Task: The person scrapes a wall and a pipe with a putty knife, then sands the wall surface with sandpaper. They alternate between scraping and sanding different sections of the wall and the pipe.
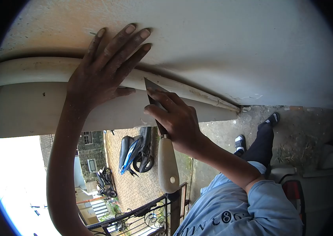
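Pale, stained wall (229,39) takes up the upper view, which lies on its side with the concrete ground (221,133) at right. Block paving (139,192) beyond carries a parked blue scooter (131,153); a black railing (137,211) stands nearer. Wearer's light blue shirt (221,208) is observed close to the wall, a stance judged suitable for reaching it with both arms. Cream pipe (36,70) runs along the wall down towards the ground. Left grip (105,69) is spread wide, laid across the pipe with fingertips on the wall; this placement probably braces the body and steadies the pipe. Right grip (176,120) is closed, pinching the scraper (166,151) forward on its metal between thumb and fingers, presumably for finer control than a hold on the handle (168,169) would give. That handle points away from the wall, unheld. Scraper's blade (152,86) is located at the pipe, just beside the left thumb; whether its corner touches cannot be confirmed.
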`<state>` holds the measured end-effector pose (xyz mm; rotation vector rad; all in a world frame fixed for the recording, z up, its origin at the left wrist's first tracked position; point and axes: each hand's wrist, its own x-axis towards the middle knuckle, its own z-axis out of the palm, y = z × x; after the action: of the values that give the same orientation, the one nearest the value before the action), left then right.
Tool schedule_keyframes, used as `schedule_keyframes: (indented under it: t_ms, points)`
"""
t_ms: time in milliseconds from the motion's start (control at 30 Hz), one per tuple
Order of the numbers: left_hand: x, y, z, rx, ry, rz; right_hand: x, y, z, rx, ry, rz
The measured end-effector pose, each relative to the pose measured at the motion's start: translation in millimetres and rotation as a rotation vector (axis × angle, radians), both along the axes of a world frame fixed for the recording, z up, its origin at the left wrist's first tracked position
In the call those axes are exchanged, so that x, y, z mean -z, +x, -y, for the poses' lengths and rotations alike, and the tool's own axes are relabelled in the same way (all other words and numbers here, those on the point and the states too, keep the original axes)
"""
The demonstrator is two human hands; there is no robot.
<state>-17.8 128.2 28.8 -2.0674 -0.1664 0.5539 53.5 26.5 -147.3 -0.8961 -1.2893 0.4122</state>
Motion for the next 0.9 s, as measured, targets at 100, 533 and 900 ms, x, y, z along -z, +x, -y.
schedule_keyframes:
  t_ms: [100,533,900]
  points:
    - [4,-1,0,0.012,-0.005,0.033,-3,2,2,0.006,-0.011,0.005]
    - [3,0,3,-0.002,0.006,0.038,9,7,-2,0.006,0.018,0.029]
    - [4,-1,2,0.026,0.024,0.041,3,2,4,-0.008,0.014,-0.02]
